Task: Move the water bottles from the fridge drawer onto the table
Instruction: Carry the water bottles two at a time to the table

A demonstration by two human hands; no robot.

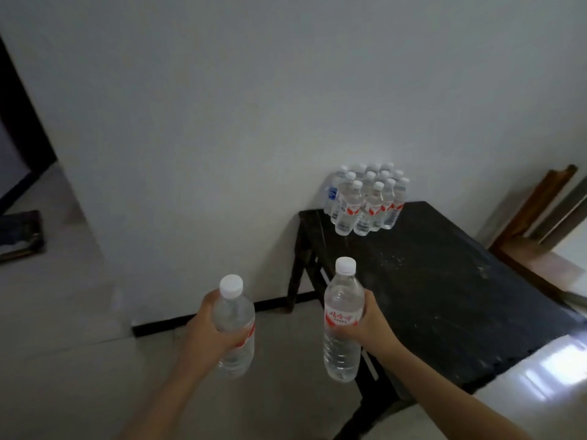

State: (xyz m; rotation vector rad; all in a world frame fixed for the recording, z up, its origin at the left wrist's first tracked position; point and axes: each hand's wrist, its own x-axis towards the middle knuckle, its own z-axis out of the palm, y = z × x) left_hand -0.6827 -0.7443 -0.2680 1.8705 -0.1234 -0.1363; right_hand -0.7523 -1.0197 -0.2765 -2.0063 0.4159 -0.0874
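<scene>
Clear full bottle (234, 314), left hand (205, 335); second bottle (342, 315), right hand (374, 322).

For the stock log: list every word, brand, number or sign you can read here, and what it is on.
"娃哈哈" (likely, slightly blurred): white on the red label of the right-hand bottle; the smaller line beneath is unreadable.
Left-hand bottle: label mostly covered by the left hand, nothing readable.
Grouped bottles on the table: red labels and one blue label, all too small to read.
</scene>
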